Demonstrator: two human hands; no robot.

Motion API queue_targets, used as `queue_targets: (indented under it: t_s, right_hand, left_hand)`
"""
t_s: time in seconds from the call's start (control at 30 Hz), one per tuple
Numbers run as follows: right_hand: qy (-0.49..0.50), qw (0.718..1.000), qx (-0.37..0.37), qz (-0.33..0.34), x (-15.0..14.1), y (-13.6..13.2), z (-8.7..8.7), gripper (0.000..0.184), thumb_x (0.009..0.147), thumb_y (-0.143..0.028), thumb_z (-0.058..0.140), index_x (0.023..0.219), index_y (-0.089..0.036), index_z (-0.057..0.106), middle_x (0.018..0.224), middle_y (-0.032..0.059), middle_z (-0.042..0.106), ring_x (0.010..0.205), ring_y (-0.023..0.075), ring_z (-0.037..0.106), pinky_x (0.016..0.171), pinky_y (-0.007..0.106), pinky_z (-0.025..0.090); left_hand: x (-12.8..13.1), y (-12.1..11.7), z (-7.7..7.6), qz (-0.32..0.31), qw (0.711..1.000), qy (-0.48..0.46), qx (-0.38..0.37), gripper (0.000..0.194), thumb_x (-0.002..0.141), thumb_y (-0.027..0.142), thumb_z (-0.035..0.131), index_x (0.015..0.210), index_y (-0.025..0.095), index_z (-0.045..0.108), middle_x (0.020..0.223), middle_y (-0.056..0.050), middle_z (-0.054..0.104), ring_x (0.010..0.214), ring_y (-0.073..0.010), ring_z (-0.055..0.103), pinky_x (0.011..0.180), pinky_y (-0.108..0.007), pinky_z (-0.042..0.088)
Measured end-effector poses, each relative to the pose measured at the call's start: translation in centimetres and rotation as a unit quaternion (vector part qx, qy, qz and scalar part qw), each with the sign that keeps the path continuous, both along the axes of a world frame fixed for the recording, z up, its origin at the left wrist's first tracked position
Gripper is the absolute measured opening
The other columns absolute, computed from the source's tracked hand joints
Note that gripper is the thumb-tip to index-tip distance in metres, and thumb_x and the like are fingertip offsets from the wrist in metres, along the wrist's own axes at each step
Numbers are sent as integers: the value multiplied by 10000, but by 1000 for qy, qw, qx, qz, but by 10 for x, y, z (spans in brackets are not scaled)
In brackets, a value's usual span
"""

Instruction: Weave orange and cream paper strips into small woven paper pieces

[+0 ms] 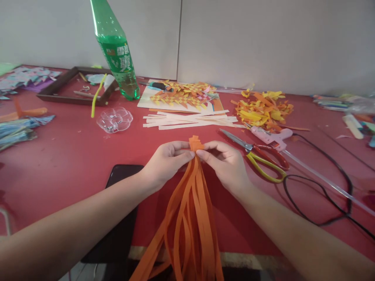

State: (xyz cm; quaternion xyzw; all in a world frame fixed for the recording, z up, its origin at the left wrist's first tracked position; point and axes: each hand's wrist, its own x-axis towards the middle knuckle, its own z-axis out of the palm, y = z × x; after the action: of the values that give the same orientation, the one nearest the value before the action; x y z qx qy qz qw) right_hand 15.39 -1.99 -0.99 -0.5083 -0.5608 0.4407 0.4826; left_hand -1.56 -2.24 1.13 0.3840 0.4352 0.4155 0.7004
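Note:
A bundle of long orange paper strips (202,203) hangs from between my hands and trails down over the table's front edge. My left hand (165,162) pinches the gathered top of the bundle from the left, thumb against fingers. From the other side my right hand (227,162) pinches the same top end. Above the fingertips the short strip ends stick up, stacked unevenly. To the right of my right hand lie scissors (254,150) with one red and one yellow handle. Pale strips (187,119) are spread out beyond my hands.
A pink glue gun (272,136) with a black cord (325,187) lies at the right. Orange and yellow scraps (263,111) are heaped behind it. A green bottle (118,58), a clear dish (114,121) and a dark frame (57,84) stand back left. A black phone-like slab (117,222) lies under my left forearm.

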Motion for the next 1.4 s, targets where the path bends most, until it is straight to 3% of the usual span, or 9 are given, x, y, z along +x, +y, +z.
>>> queue_targets:
  t_s: [0.13, 0.27, 0.8, 1.07, 1.4]
  right_hand:
    - [73, 997, -4, -14, 0, 2, 1, 206, 715, -364, 790, 788, -215, 668, 739, -17, 656, 617, 110, 580, 639, 269, 511]
    - [147, 988, -34, 22, 1, 4, 2, 215, 718, -370, 786, 763, -216, 643, 693, -28, 633, 533, 92, 537, 525, 250, 475]
    - [-71, 997, 13, 30, 1, -3, 10, 230, 726, -396, 764, 711, -193, 657, 681, 0, 629, 581, 116, 545, 550, 259, 458]
    - [-4, 999, -27, 47, 5, 1, 4, 317, 701, -417, 792, 710, -198, 563, 615, -45, 552, 501, 87, 495, 503, 243, 415]
    - [51, 995, -62, 53, 4, 0, 0, 286, 700, -382, 807, 751, -197, 595, 627, -54, 569, 490, 79, 507, 511, 241, 414]
  left_hand:
    - [0, 1, -3, 17, 1000, -16, 11, 152, 751, 220, 738, 886, 160, 702, 827, -18, 739, 808, -138, 668, 808, -260, 495]
    - [-2, 1, -3, 22, 1000, -10, 18, 158, 756, 255, 738, 880, 161, 706, 854, -23, 744, 805, -145, 673, 805, -267, 506]
    - [-2, 0, -7, 43, 998, 56, 1, 271, 727, 222, 762, 977, 145, 693, 926, -62, 763, 907, -197, 696, 870, -310, 518]
    - [-2, 0, -3, 31, 999, 18, -2, 244, 711, 197, 780, 937, 145, 706, 878, -53, 767, 865, -183, 711, 880, -314, 534]
    - [-2, 0, -3, 42, 999, -4, -2, 255, 669, 222, 826, 873, 137, 700, 914, -62, 762, 878, -173, 705, 906, -320, 518]
